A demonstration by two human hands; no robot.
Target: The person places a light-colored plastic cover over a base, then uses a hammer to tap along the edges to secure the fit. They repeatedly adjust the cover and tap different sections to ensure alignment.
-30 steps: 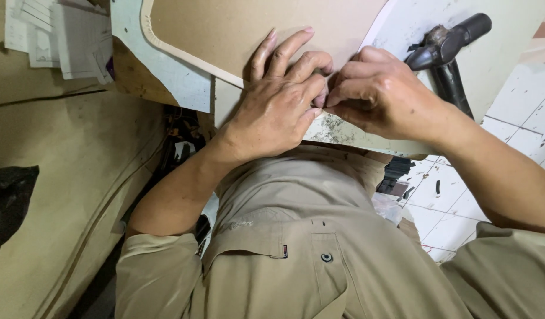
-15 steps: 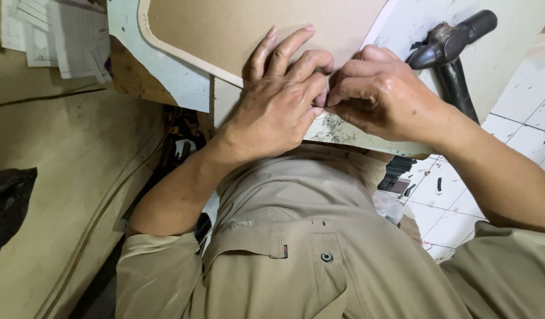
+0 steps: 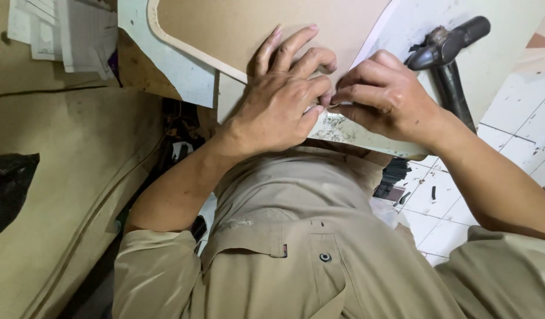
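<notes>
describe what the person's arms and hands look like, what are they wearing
Both hands, the left hand and the right hand, are bare, with no gloves, rings or watch visible. The forearms are bare too. Short khaki shirt sleeves cover the upper arms, matching the buttoned khaki shirt.

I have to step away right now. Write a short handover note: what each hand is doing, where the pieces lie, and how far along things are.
Left hand: pressed flat on the tan board, fingers spread, thumb at the board's near edge.
Right hand: fingertips pinched at the same edge, right against the left thumb; what they grip is too small to tell.
Things: the tan board lies on a pale blue-white panel on the worktable. A black hammer lies to the right, untouched. Papers sit at the far left.
Done: board laid on the panel.
Left: the work at the near edge, under both hands, looks unfinished; I cannot tell how much remains.
</notes>
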